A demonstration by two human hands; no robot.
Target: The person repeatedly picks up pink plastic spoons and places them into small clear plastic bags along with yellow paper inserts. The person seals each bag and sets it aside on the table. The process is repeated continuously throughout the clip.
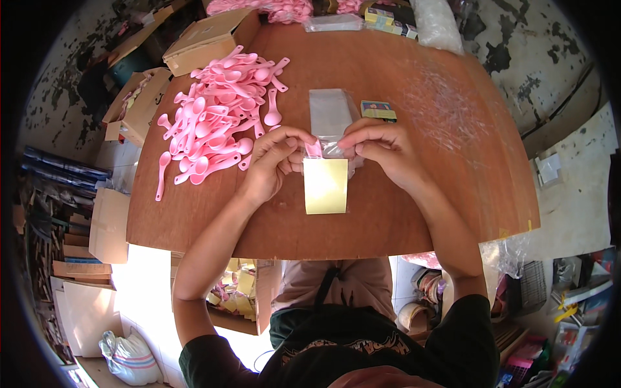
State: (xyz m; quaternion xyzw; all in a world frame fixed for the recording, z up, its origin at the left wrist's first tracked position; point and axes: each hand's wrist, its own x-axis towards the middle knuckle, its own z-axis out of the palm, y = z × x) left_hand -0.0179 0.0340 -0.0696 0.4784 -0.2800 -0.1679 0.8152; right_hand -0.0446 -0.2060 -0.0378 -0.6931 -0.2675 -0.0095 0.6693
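Note:
A clear plastic bag (332,150) with a plain pale-yellow card (325,186) at its near end lies between my hands over the middle of the table. My left hand (273,161) is closed in a pinch at the bag's left edge, where a pink spoon (313,150) shows partly inside or behind the film. My right hand (383,150) pinches the bag's right upper edge between thumb and forefinger. Just beyond lies a stack of clear plastic bags (328,111). A small yellow-and-dark box (378,110) sits beyond my right hand.
A big heap of pink spoons (213,116) covers the table's left side. Thin clear plastic strips (446,107) lie scattered at right. A cardboard box (210,42) stands at the far left edge. Below the table, an open carton (239,291) holds yellow-carded packs.

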